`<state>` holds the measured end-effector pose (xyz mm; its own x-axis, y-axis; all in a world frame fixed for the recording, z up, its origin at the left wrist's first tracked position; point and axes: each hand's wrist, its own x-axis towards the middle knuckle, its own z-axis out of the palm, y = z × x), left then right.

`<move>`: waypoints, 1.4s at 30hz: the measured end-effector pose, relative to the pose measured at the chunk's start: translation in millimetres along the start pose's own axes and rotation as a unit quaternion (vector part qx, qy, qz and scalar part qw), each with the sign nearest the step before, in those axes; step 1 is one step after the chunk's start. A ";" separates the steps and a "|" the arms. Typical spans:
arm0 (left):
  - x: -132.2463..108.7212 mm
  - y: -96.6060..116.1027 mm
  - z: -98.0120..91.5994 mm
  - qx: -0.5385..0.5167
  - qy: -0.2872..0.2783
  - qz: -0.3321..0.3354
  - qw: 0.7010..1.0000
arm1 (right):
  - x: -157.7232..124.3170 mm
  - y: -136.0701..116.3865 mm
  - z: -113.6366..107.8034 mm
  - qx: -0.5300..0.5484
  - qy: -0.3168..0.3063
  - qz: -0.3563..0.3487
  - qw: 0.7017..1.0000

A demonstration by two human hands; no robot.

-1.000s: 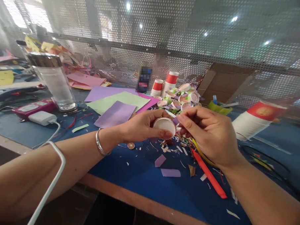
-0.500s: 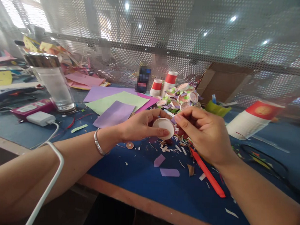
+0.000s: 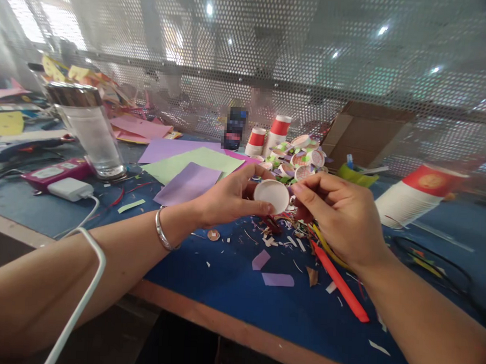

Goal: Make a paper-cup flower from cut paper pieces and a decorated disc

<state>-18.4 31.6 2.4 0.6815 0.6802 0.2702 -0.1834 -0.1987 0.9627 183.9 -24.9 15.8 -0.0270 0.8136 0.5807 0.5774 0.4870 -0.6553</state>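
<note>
A white round paper-cup bottom (image 3: 272,196) is gripped by its rim between the thumb and fingers of my left hand (image 3: 234,195), its pale face turned towards me. My right hand (image 3: 336,210) is close beside the disc's right edge, thumb and index finger pinched together. Whatever lies in that pinch is too small or hidden to name. Behind both hands rises a pile of cut cup bottoms (image 3: 302,158) with green and purple paper bits. Under the hands, small paper scraps (image 3: 270,241) litter the blue table (image 3: 222,288).
A red pen-like stick (image 3: 342,285) lies below my right wrist. Stacked paper cups (image 3: 419,195) lean at the right. Purple and green paper sheets (image 3: 189,182), a glass bottle (image 3: 94,132) and a white charger (image 3: 71,189) are at the left. A white cable (image 3: 79,303) crosses my left forearm.
The cup bottom has risen slightly and tilted in my left hand, showing more of its face. My right hand keeps its pinch beside it. The whole view has shifted a little.
</note>
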 end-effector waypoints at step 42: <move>3.0 -1.7 -7.5 0.306 0.085 -0.043 0.947 | 7.5 17.0 2.3 0.220 -0.034 0.185 0.957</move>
<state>-21.4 39.2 1.7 0.5424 0.8055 0.2389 0.3474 -0.4739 0.8092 191.6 -9.7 7.8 0.0515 0.9680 0.2457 0.1593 0.2350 -0.9589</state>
